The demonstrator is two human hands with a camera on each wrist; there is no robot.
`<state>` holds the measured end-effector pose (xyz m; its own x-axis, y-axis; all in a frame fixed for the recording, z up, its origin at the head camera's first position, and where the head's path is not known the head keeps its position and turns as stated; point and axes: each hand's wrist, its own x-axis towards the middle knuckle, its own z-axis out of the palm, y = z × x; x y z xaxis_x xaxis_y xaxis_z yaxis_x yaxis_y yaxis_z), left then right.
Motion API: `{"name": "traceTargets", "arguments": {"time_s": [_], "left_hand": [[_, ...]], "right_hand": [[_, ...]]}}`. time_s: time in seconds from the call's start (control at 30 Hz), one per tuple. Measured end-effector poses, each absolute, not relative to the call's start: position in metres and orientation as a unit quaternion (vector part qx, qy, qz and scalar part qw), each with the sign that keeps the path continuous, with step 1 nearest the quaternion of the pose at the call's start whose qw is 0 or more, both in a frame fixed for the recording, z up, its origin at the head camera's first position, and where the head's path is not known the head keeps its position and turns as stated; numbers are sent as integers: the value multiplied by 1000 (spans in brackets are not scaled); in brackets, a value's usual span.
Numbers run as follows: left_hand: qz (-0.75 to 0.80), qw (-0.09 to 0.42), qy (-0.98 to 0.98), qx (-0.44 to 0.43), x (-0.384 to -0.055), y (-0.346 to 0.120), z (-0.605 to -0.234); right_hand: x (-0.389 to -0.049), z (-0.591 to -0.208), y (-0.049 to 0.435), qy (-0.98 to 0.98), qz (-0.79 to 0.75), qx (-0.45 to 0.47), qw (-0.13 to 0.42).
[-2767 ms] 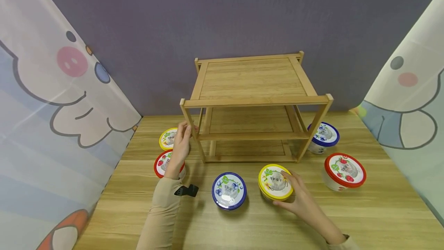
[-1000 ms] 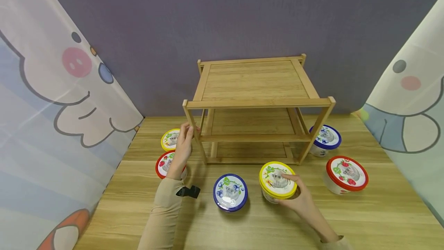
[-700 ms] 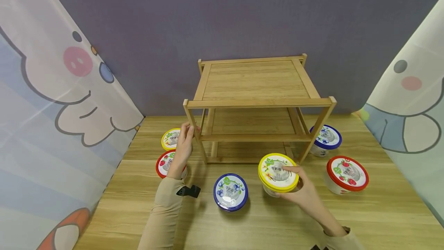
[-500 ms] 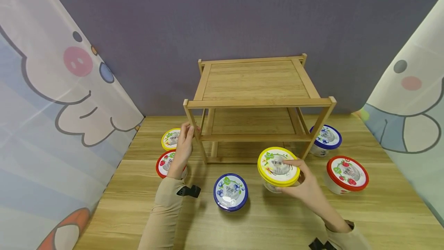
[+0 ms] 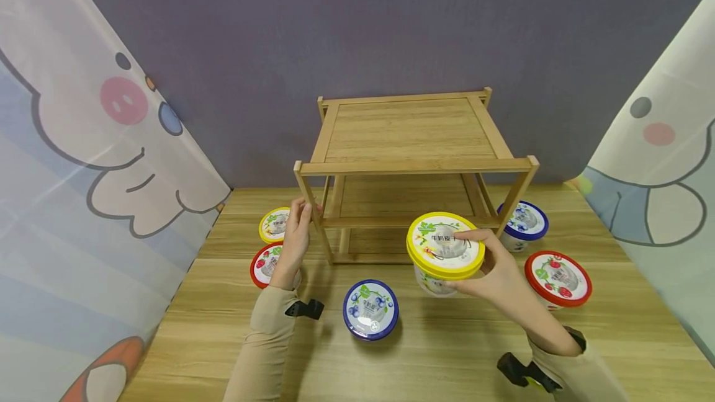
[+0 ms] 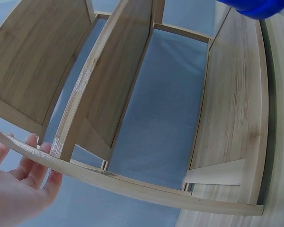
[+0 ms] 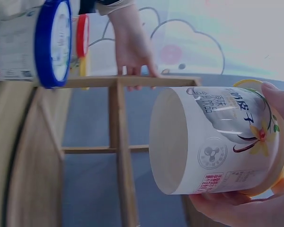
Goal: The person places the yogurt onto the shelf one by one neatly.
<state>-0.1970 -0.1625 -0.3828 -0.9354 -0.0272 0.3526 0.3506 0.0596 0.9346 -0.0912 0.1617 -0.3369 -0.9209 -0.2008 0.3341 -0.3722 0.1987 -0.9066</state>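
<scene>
My right hand [image 5: 494,272] grips a lidded tub with a yellow rim [image 5: 445,247], thumb and fingers on opposite sides. The tub is raised above the table, in front of the shelf's lower levels. In the right wrist view its white base and a vanilla flower print [image 7: 260,135] show. My left hand [image 5: 296,234] holds the front left post of a wooden shelf rack [image 5: 413,132]. Seen from the left wrist, the fingers [image 6: 38,170] curl round that post. A blue-lidded tub [image 5: 371,309] with blueberries on it stands on the table between the hands.
Left of the rack stand another yellow-lidded tub [image 5: 274,224] and a red-lidded tub [image 5: 265,263], both partly behind the left hand and wrist. To the right are a blue-lidded tub [image 5: 525,221] and a red-lidded tub [image 5: 558,279]. A grey wall [image 5: 391,23] rises behind the rack.
The right hand has lifted the yellow-lidded tub off the table, up and toward the rack. The left hand stays on the post, and the other tubs have not moved.
</scene>
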Motion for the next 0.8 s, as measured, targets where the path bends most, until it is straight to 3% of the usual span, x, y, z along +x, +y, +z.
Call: {"name": "traceTargets", "arguments": {"time_s": [0.33, 0.8], "left_hand": [[-674, 139, -716, -120, -196, -163, -383], [-682, 130, -709, -123, -196, -165, -385]], "right_hand": [[-98, -304, 156, -717, 657, 229, 41], [-111, -260, 143, -729, 635, 252, 44]]}}
